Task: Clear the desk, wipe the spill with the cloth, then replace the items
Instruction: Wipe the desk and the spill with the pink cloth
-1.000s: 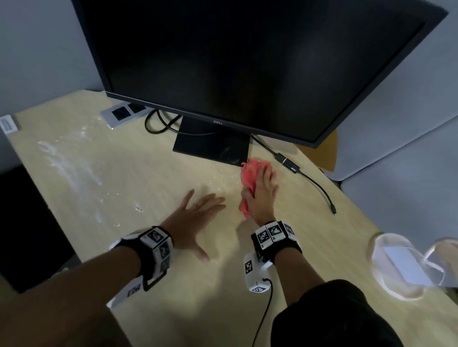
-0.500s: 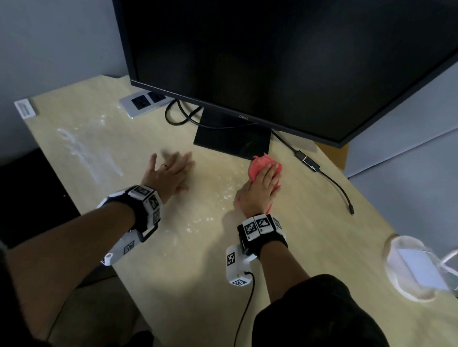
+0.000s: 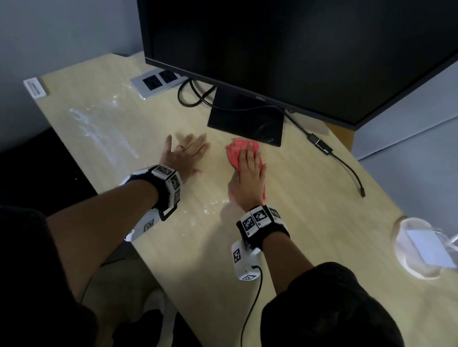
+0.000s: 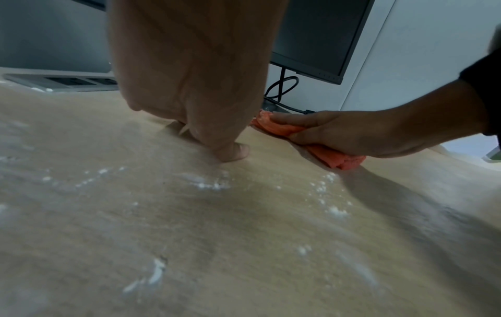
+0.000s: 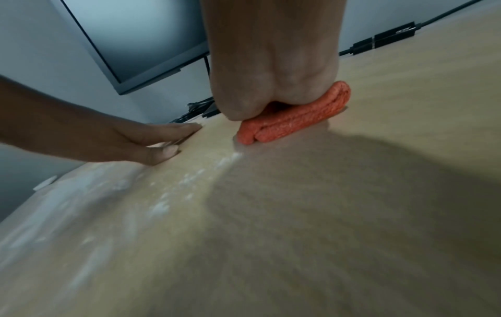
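A folded red cloth (image 3: pixel 235 152) (image 4: pixel 336 159) (image 5: pixel 292 120) lies on the light wooden desk (image 3: pixel 302 206), just in front of the monitor stand (image 3: pixel 247 122). My right hand (image 3: pixel 248 172) (image 4: pixel 339 133) presses flat on the cloth with straight fingers. To its left my left hand (image 3: pixel 184 153) (image 5: pixel 152 139) rests flat on the desk, fingers spread. White powder spill (image 3: pixel 99 135) streaks the desk's left part. More specks of powder (image 4: pixel 208 184) (image 5: pixel 189 180) lie between the two wrists.
A black monitor (image 3: pixel 287 41) looms over the back of the desk. A socket panel (image 3: pixel 158 81) and looped black cable (image 3: pixel 192 96) sit behind my left hand. An adapter cable (image 3: pixel 341 161) trails right. Clear plastic dishes with a white card (image 3: pixel 427 249) lie at the right edge.
My left hand has slid left and away from the right hand, then settled flat. The right hand has pulled the cloth slightly left and nearer along the stand's front.
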The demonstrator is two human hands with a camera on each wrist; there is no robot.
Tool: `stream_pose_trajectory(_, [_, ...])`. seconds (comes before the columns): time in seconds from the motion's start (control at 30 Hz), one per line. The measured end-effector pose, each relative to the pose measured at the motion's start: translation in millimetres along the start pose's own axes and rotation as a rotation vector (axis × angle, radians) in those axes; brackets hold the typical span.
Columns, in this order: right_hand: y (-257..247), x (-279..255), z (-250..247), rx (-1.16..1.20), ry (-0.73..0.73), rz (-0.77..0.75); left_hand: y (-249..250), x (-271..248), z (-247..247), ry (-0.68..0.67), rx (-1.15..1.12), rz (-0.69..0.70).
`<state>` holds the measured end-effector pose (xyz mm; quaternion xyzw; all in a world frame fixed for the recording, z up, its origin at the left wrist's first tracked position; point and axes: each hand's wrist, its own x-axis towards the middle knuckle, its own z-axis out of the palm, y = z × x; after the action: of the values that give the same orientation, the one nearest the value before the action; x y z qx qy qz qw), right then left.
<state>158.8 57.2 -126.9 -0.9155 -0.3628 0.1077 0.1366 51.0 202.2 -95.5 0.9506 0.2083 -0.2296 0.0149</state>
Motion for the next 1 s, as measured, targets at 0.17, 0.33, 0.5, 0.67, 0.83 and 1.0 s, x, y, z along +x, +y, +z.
stream_pose_trajectory(0.17, [-8.8,-18.4,5.7,0.005,-0.028,-0.076,-1.6,2.1,2.0,0.001,-0.002,0.008])
stream_pose_trajectory(0.33, [-16.9,-36.0,11.0,0.001,-0.039,-0.117,-1.3,2.8,2.6,0.0,-0.006,0.014])
stream_pose_trajectory(0.5, [-27.8,-60.7,20.4,0.039,-0.053,-0.157,-4.2,2.1,1.5,-0.01,-0.019,0.026])
stream_pose_trajectory(0.67, [-40.4,-86.6,26.1,0.081,-0.057,-0.187,-5.3,3.2,-3.7,-0.061,-0.016,0.03])
stream_pose_trajectory(0.83, [-52.1,-116.1,34.9,0.11,-0.069,-0.242,-4.3,0.8,-6.5,-0.057,0.051,0.034])
stream_pose_trajectory(1.0, [-64.5,-149.4,44.1,0.112,-0.086,-0.298,3.7,-7.0,1.7,0.049,0.137,0.011])
